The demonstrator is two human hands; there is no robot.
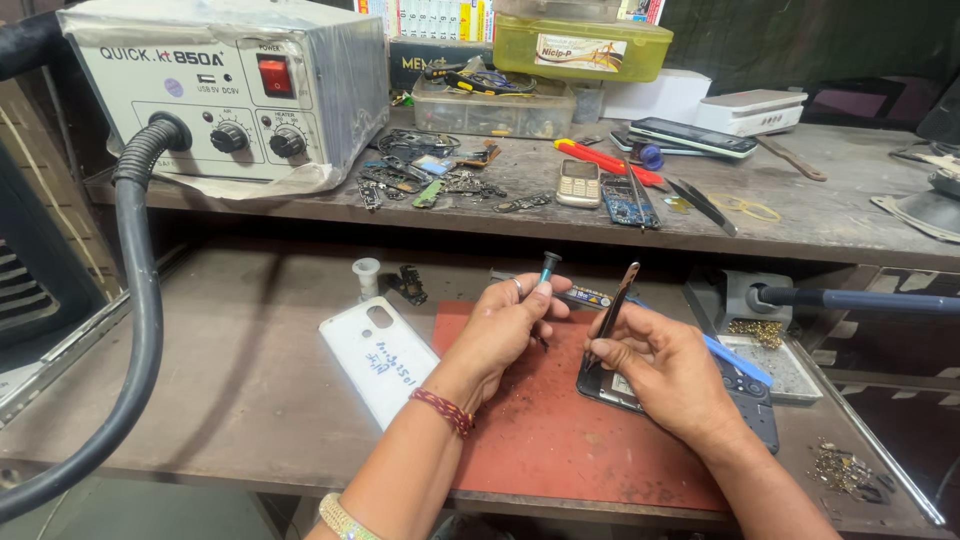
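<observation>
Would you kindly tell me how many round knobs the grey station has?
2: left knob and right knob, side by side on the station's front panel.

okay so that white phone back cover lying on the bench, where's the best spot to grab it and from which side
Take the white back cover by its long left edge, coming from the left. It lies flat, and that side faces bare bench; the left hand and red mat crowd its right.
</observation>
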